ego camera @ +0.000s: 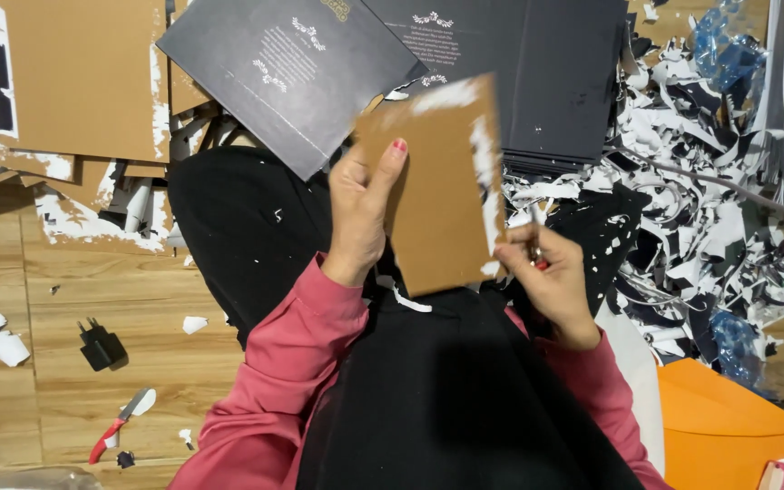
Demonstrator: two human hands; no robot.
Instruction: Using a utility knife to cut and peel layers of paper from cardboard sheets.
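Left hand [360, 213] grips the brown board [442, 186] upright over the lap, right hand [546, 272] pinches its lower corner around a small red-tipped tool, so 1 slip could nick those fingers or gouge the board.

1 head-worn camera looks steeply down, close over lap and floor [93, 299].

The left hand [362, 213] holds up a brown rectangular cardboard panel [442, 195] with torn white paper scraps on it, thumb across its face. The right hand [546, 277] pinches the panel's lower right corner. Above the panel lie dark grey printed card sheets [292, 77]; right of it, shredded paper scraps [700, 218].
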